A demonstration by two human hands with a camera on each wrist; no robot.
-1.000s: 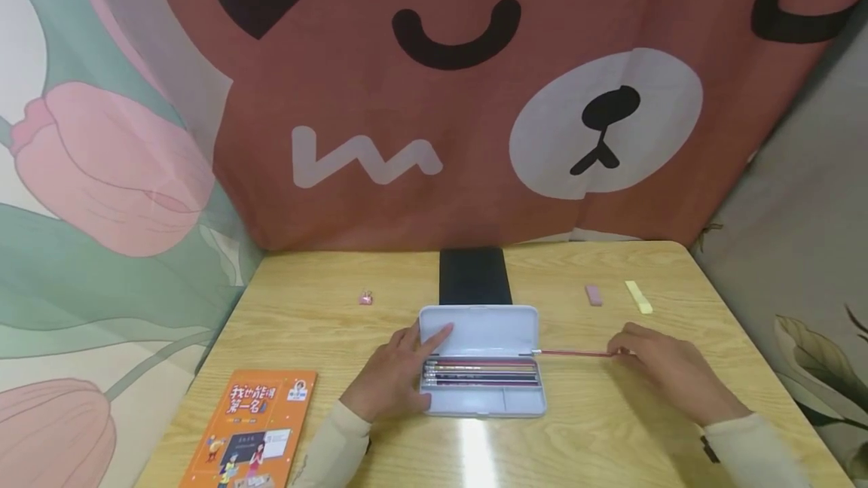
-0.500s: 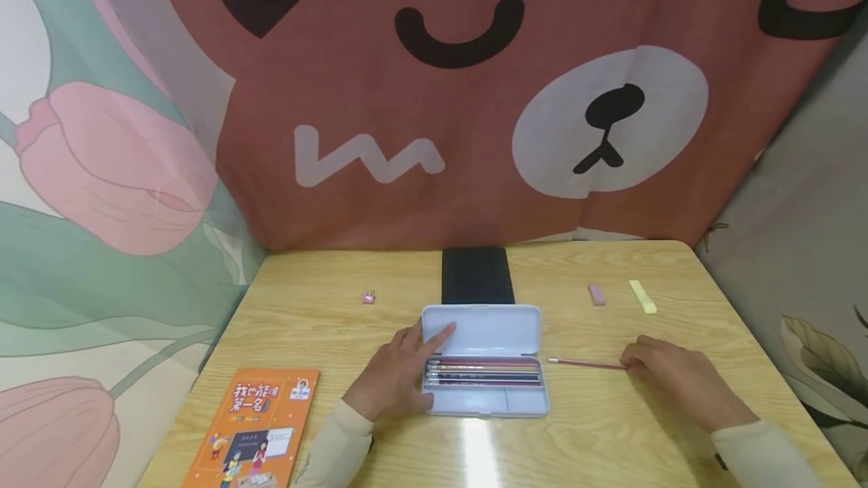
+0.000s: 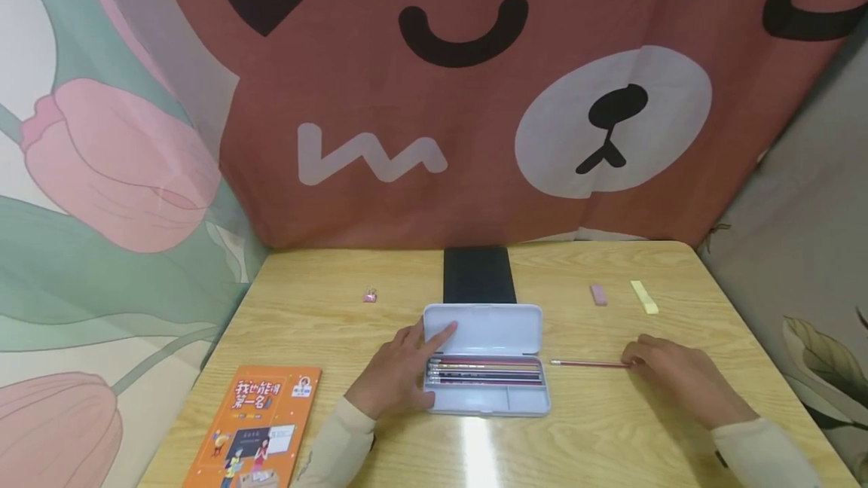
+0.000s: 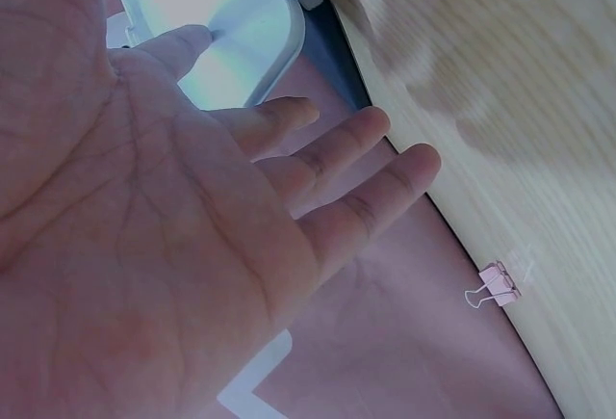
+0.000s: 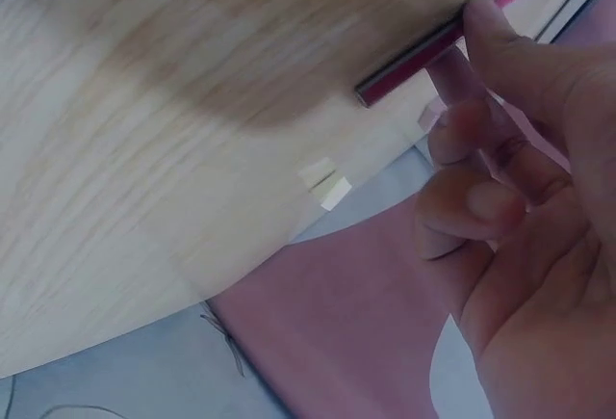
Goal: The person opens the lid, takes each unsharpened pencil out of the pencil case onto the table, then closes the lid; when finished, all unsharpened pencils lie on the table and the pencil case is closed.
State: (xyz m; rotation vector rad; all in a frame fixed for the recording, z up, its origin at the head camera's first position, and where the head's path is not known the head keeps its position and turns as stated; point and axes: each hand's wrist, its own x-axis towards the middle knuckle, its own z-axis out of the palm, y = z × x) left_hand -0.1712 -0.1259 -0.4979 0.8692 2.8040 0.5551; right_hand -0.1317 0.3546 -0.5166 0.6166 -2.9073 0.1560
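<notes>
A white pencil case lies with its lid raised at the middle of the table. Several pencils rest side by side in its upper section. My left hand is against the case's left end, the index finger extended across the inside of the lid and the thumb by the front corner. In the left wrist view its other fingers stretch out loosely. To the right of the case, my right hand pinches a red striped pencil by its right end, between thumb and index finger, with the ferrule end pointing toward the case.
An orange book lies at the front left. A pink binder clip sits at the back left. Behind the case is a black flat item. A mauve eraser-like block and a pale yellow strip lie at the back right.
My right hand has drawn the pencil rightward and slightly nearer, away from the case edge, then stayed almost still. The left hand has kept its place on the case.
</notes>
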